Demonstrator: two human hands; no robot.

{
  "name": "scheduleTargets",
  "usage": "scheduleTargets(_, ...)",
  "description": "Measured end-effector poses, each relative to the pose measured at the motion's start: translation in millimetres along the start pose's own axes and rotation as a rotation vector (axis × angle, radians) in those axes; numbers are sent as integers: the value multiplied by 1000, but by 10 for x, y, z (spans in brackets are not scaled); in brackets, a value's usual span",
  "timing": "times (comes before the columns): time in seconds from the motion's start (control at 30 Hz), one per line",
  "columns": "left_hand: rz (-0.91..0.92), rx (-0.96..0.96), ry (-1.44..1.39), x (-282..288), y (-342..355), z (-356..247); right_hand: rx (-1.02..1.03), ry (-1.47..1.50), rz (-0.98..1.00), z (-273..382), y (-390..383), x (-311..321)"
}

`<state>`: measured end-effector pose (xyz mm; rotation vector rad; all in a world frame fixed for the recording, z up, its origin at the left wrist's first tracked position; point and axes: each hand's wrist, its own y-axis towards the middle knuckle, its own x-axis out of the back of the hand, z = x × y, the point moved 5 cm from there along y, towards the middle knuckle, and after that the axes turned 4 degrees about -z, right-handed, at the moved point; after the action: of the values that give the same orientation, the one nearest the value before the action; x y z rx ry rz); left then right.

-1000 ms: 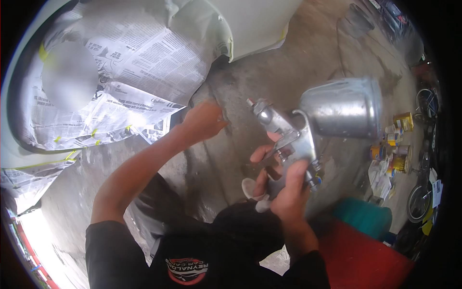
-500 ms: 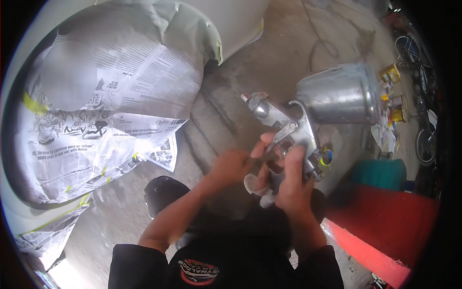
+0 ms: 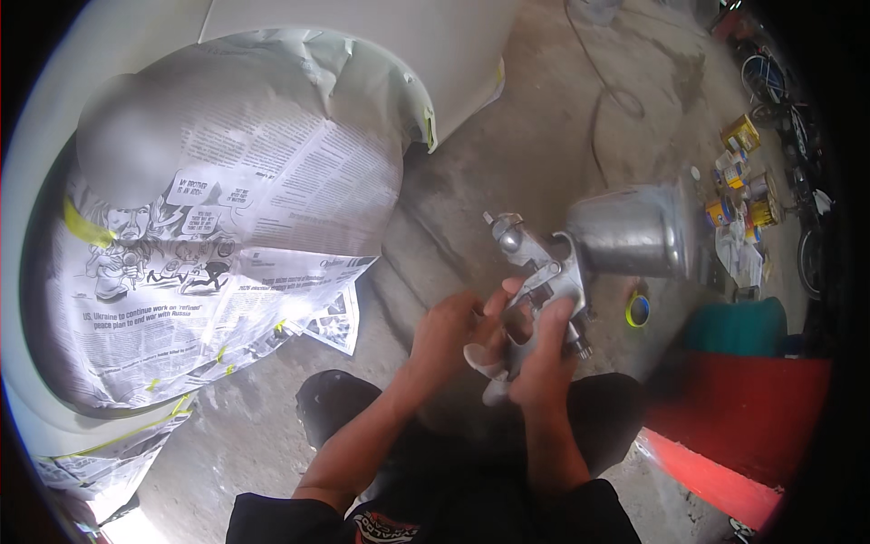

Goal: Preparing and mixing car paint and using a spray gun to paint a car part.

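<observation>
A silver spray gun (image 3: pixel 568 276) lies tilted in my right hand (image 3: pixel 544 354); the fingers wrap round its grip and the thumb rests along its back. Its large metal cup (image 3: pixel 625 231) points off to the right, and the nozzle end faces up and left. White material (image 3: pixel 487 363) shows by the lower fingers of that hand; whether it is wrapping or cloth is unclear. My left hand (image 3: pixel 446 334) is closed with bent fingers, right beside the right hand's fingertips at the gun. What its fingers hold, if anything, is hidden.
Newspaper (image 3: pixel 299 195) is taped over the wheel area of a pale car body (image 3: pixel 362 23) at left. A yellow-green tape roll (image 3: pixel 638 310) and a hose (image 3: pixel 594 109) lie on the concrete. Paint cans (image 3: pixel 740 136), a teal object (image 3: pixel 734 326) and a red panel (image 3: pixel 734 399) stand right.
My left hand has moved up and right, closer to the gun and the right hand. The view has shifted, so the car and floor appear lower and farther right. The right hand keeps its hold.
</observation>
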<state>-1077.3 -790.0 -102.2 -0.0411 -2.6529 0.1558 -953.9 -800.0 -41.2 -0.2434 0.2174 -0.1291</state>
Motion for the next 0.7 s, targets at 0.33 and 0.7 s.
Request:
scheduleTargets(0.33,181,23,354,868,-368,-227,156,68,176,75,-239,-374)
scheduleTargets(0.7,-308,-59,0,1228,-632,-363,190,26,138,-196,-310,-652)
